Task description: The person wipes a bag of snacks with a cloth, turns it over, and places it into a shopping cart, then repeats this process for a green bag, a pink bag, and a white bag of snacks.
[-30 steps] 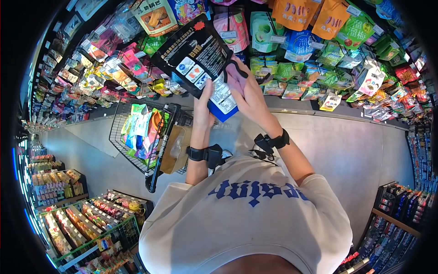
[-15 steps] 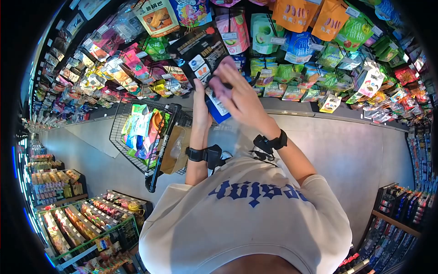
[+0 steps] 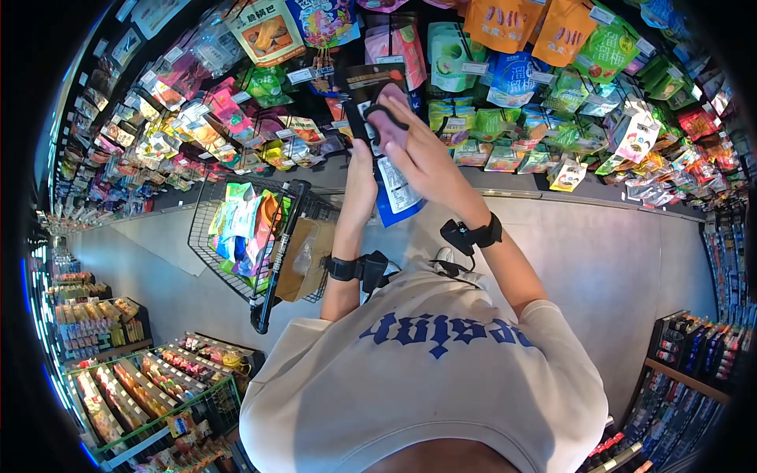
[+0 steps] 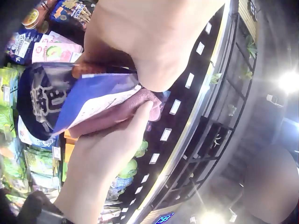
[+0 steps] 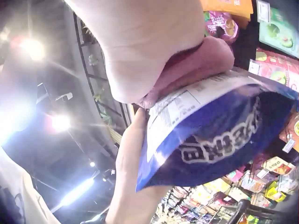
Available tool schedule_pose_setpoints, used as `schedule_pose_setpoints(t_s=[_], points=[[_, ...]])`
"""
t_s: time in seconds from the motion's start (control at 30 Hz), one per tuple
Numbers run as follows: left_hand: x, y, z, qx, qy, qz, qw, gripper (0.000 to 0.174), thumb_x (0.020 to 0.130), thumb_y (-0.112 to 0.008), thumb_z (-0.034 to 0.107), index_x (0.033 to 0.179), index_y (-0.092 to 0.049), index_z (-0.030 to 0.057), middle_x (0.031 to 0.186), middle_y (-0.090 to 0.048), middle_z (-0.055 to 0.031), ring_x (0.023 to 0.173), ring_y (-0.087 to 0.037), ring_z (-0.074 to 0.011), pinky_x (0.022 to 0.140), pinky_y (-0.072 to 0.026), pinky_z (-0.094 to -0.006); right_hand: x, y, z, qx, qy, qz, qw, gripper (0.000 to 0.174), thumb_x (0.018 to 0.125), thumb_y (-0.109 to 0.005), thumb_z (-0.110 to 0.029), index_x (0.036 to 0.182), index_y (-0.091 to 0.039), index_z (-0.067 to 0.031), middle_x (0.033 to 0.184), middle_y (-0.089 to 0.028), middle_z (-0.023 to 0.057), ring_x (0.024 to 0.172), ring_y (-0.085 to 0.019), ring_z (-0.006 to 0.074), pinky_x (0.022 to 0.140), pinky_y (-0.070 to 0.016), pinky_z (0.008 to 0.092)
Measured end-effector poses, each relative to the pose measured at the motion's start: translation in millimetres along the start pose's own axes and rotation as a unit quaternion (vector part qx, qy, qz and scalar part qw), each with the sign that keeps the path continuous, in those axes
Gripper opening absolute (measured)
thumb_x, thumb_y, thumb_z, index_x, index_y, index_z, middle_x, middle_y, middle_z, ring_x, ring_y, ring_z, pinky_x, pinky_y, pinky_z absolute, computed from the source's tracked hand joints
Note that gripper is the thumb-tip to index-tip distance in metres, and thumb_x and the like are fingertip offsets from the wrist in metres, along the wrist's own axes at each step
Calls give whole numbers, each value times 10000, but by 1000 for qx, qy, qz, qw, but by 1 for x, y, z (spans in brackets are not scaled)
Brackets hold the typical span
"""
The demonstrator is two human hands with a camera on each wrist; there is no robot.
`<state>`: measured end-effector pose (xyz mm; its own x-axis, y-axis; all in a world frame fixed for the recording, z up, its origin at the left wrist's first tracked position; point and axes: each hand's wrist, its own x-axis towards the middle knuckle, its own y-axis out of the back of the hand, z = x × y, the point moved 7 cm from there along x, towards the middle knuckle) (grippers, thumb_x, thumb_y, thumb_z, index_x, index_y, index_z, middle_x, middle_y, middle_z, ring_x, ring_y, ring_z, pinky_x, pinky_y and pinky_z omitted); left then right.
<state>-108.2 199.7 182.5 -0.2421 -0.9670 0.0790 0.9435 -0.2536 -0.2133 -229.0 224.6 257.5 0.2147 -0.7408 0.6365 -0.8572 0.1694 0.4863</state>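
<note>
pouch [image 3: 397, 189] is held raised against the hanging snack display [image 3: 552, 94]. left hand [image 3: 361, 177] grips its lower part, fingers curled round it. right hand [image 3: 426, 158] pinches a pink cloth [image 3: 392, 124], pressing it on the pouch.

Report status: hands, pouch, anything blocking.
Left hand grips black-and-blue pouch. Right hand holds pink cloth against it. Pouch up by snack shelves; cart left, apart.

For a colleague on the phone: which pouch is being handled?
At the hanging snack bags, beside the shopping cart, the left hand holds a pouch; the right hand presses a pink cloth on it. Unlike its bright neighbours, it is black above, blue below.
</note>
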Motion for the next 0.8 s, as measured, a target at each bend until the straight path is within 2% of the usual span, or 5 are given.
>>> schedule_pose_setpoints(t_s=[0.2, 0.3, 0.57, 0.73, 0.8], points=[[-4, -5, 16, 77, -10, 27, 997, 567, 1065, -314, 318, 1521, -221, -5, 1510, -343, -181, 1364, -388, -242, 1122, -334, -354, -5, -5, -24, -5, 61, -28, 998, 414, 975, -499, -208, 1325, -528, 12, 1507, -392, 172, 1418, -325, 348, 1147, -288, 425], [-11, -25, 54, 118, -152, 27, 981, 626, 1064, -364, 325, 1550, -124, 12, 1556, -261, -194, 1430, -284, -256, 1158, -253, -356, -2, -5, -14, 5, 45, -30, 999, 421, 977, -500, -204, 1353, -510, -15, 1492, -410, 174, 1416, -331, 347, 1146, -291, 423], [-8, -11, 11, 85, -93, 5, 992, 407, 1063, -409, 265, 1354, -405, -20, 1307, -480, -117, 1203, -446, -157, 1036, -356, -300, 7, 6, -19, 2, 13, 14, 1000, 448, 965, -508, -199, 1318, -503, 77, 1512, -381, 191, 1426, -319, 342, 1158, -273, 399], [-11, -19, 17, 99, -19, -49, 994, 445, 1065, -370, 218, 1440, -342, -20, 1373, -476, -152, 1231, -461, -190, 1041, -362, -313, 16, 12, -17, -24, 26, 14, 999, 450, 947, -534, -188, 1300, -513, 89, 1495, -407, 189, 1412, -343, 342, 1151, -286, 398], [-10, -23, 17, 99, -95, -49, 989, 471, 1063, -380, 213, 1464, -311, -25, 1397, -461, -158, 1259, -441, -197, 1062, -343, -316, 21, 15, -17, -55, 22, 24, 998, 451, 943, -540, -185, 1304, -512, 85, 1485, -421, 190, 1401, -360, 343, 1147, -294, 397]])
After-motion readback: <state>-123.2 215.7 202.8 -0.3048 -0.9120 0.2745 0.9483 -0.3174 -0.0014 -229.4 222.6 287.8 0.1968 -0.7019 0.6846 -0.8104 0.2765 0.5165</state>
